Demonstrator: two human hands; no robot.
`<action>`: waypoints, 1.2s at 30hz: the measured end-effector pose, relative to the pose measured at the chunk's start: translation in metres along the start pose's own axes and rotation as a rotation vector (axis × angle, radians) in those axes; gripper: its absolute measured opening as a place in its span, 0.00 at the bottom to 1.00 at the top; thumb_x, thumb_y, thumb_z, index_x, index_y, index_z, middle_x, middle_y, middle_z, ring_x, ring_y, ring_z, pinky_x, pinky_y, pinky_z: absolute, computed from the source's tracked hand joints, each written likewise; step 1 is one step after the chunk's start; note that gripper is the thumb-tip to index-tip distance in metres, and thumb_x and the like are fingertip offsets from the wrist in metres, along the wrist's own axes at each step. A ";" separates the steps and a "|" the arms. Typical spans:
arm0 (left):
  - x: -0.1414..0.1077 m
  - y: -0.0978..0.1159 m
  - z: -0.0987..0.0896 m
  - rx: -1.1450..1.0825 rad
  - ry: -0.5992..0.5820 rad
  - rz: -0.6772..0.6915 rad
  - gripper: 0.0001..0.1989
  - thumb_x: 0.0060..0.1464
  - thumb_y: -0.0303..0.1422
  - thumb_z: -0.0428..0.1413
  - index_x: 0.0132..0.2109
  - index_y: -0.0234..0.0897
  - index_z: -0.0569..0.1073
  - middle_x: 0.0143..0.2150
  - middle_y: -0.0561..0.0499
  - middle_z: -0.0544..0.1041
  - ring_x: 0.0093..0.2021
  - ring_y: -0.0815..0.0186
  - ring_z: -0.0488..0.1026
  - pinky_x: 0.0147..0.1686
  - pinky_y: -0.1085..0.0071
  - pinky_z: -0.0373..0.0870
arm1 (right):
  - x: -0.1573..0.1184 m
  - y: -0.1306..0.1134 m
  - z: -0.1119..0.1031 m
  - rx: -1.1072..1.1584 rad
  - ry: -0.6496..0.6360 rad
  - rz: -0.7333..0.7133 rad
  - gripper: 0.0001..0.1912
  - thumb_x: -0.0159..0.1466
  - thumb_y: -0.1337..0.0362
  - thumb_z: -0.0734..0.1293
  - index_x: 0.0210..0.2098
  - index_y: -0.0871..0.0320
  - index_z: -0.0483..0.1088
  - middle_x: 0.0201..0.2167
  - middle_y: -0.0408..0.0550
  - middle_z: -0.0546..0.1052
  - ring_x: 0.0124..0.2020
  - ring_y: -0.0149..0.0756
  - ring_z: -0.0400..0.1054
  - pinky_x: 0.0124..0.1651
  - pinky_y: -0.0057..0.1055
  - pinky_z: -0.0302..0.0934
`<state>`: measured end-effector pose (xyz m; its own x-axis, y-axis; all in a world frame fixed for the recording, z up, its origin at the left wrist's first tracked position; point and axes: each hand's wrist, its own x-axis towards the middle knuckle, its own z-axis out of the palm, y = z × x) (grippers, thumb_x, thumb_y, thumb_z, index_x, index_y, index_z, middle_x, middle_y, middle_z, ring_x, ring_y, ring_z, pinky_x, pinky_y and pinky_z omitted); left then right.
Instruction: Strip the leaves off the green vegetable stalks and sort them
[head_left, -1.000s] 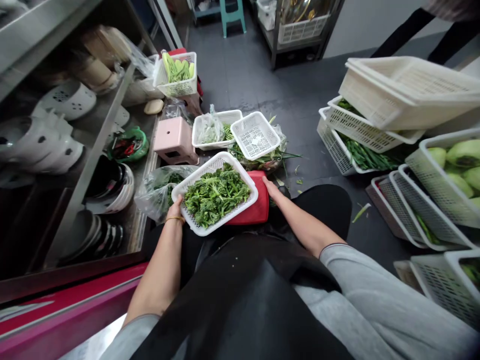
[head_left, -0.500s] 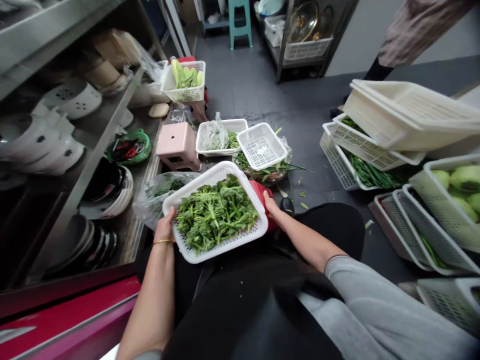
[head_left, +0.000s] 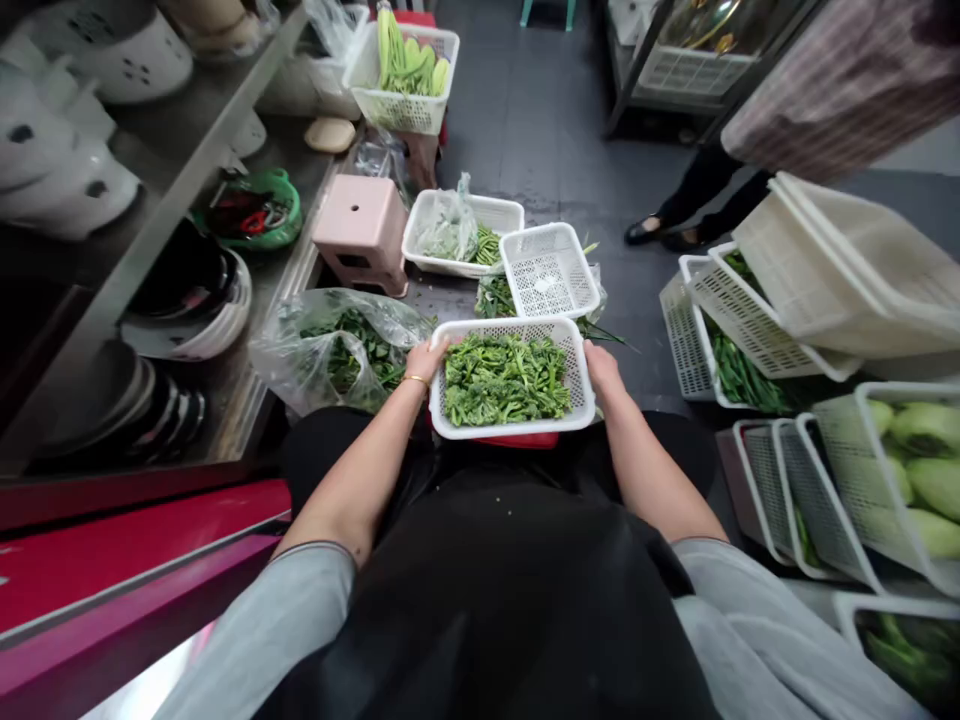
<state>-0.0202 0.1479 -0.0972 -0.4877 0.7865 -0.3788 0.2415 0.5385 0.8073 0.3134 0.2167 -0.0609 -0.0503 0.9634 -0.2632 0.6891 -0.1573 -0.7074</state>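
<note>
A white plastic basket (head_left: 512,433) full of green broccolini (head_left: 506,380) is held level in front of me, above a red surface between my knees. My left hand (head_left: 426,362) grips its left end, with the thumb at the rim and the other fingers hidden. At the opposite end my right hand (head_left: 602,370) is closed on the rim and side wall, its fingertips out of sight. Just beyond lies an unfilled white basket (head_left: 550,275), resting over leafy greens. Left of my left hand sits a clear plastic bag (head_left: 300,350) of leafy greens.
A pink stool (head_left: 360,225) and a basket of green beans (head_left: 457,262) stand ahead. Stacked white crates (head_left: 847,270) and a crate of pale green gourds (head_left: 911,480) line the right. Shelves with bowls edge the left. Another person's legs (head_left: 701,195) are at the upper right.
The broccolini basket has turned from tilted to level and sits more squarely before me. My right hand has moved from beside the red thing to the basket's right end.
</note>
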 end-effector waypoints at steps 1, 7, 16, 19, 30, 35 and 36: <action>0.002 0.002 0.001 -0.004 0.001 0.077 0.22 0.50 0.45 0.56 0.43 0.31 0.75 0.41 0.41 0.77 0.48 0.54 0.71 0.49 0.63 0.65 | -0.008 -0.002 -0.007 -0.076 0.047 -0.044 0.23 0.67 0.54 0.53 0.47 0.67 0.66 0.46 0.66 0.71 0.49 0.47 0.62 0.53 0.42 0.52; -0.021 0.006 -0.002 0.149 -0.066 0.248 0.28 0.44 0.40 0.62 0.51 0.30 0.70 0.44 0.39 0.75 0.44 0.53 0.71 0.49 0.58 0.64 | -0.049 -0.038 0.009 -0.310 0.031 -0.287 0.18 0.65 0.52 0.58 0.38 0.58 0.72 0.40 0.53 0.76 0.41 0.41 0.68 0.47 0.34 0.58; -0.107 0.046 -0.027 0.291 0.104 0.772 0.19 0.54 0.32 0.51 0.54 0.37 0.70 0.52 0.42 0.70 0.55 0.56 0.64 0.57 0.60 0.58 | -0.047 -0.072 0.026 -0.630 -0.150 -0.372 0.14 0.64 0.58 0.60 0.33 0.59 0.74 0.38 0.54 0.76 0.39 0.41 0.69 0.40 0.31 0.59; -0.130 0.079 -0.024 0.453 -0.038 1.046 0.18 0.56 0.32 0.50 0.54 0.40 0.70 0.55 0.44 0.70 0.61 0.55 0.57 0.60 0.55 0.51 | -0.071 -0.078 0.006 -0.670 -0.187 -0.557 0.13 0.65 0.59 0.59 0.39 0.59 0.72 0.39 0.53 0.75 0.37 0.39 0.68 0.38 0.30 0.58; -0.169 0.058 -0.007 0.690 -1.000 0.818 0.13 0.58 0.36 0.47 0.33 0.35 0.74 0.31 0.47 0.75 0.30 0.65 0.70 0.32 0.72 0.64 | -0.160 -0.057 0.024 -0.609 -0.567 -0.985 0.14 0.69 0.62 0.54 0.38 0.61 0.69 0.33 0.52 0.72 0.30 0.34 0.65 0.33 0.30 0.57; -0.180 0.047 -0.004 0.844 -0.615 0.827 0.14 0.58 0.33 0.45 0.30 0.36 0.71 0.30 0.44 0.72 0.29 0.64 0.68 0.30 0.70 0.61 | -0.163 -0.056 0.039 -0.566 -0.480 -0.828 0.11 0.68 0.66 0.54 0.38 0.61 0.66 0.34 0.54 0.73 0.32 0.37 0.66 0.35 0.31 0.57; -0.179 0.050 -0.004 0.806 -0.516 0.822 0.14 0.59 0.33 0.44 0.29 0.36 0.70 0.30 0.45 0.71 0.29 0.64 0.68 0.30 0.70 0.61 | -0.160 -0.061 0.040 -0.549 -0.420 -0.771 0.11 0.68 0.65 0.54 0.39 0.61 0.66 0.35 0.54 0.73 0.32 0.37 0.66 0.35 0.31 0.57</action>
<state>0.0764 0.0326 0.0128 0.3886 0.9045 -0.1757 0.8481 -0.2766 0.4519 0.2506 0.0636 -0.0014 -0.7931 0.5909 -0.1477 0.5924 0.6921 -0.4124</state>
